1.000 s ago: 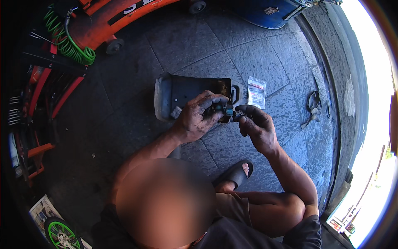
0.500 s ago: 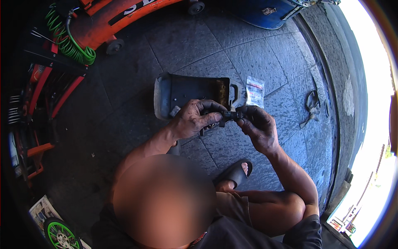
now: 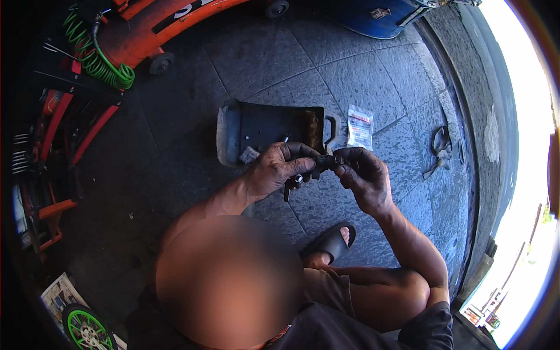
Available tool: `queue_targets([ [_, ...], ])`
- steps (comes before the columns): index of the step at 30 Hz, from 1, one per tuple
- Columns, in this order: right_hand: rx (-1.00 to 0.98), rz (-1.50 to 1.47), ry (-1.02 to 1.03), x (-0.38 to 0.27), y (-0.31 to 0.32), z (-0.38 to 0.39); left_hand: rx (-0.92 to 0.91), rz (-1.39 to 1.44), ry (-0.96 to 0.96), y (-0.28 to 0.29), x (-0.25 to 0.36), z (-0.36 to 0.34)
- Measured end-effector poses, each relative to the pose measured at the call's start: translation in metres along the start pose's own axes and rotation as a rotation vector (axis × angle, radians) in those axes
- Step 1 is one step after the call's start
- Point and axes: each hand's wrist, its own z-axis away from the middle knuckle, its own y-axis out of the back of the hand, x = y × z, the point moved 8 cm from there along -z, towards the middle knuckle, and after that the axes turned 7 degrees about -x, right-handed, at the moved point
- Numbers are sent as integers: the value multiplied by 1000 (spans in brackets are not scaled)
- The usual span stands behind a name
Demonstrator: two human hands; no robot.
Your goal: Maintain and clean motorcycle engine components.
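Observation:
My left hand point(image 3: 279, 170) and my right hand point(image 3: 363, 177) meet over the stone floor and both grip a small black part point(image 3: 326, 161) between their fingertips. A thin dark tool point(image 3: 288, 190) hangs down from under my left hand, next to a small silvery piece point(image 3: 298, 178). Just beyond the hands lies a black tray point(image 3: 233, 125) with a few small bits in it. A clear plastic packet point(image 3: 360, 126) lies to the tray's right.
An orange floor jack point(image 3: 151, 26) and a green coiled hose point(image 3: 99, 64) lie far left. Red tool racks point(image 3: 52, 134) line the left edge. A dark strap point(image 3: 438, 150) lies to the right, and a blue object point(image 3: 379, 14) at the top. My sandalled foot point(image 3: 329, 242) is below the hands.
Both hands keep hold of the small black part; the fingers have shifted a little on it and the hands sit slightly lower.

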Motion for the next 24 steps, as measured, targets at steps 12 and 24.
queue_targets([
  [12, -59, 145, 26, 19, -11, 3, 11, -10, 59, 1, -29, 9],
  [24, -105, 357, -10, 40, -13, 8, -27, -24, 86, -3, -59, 8],
])
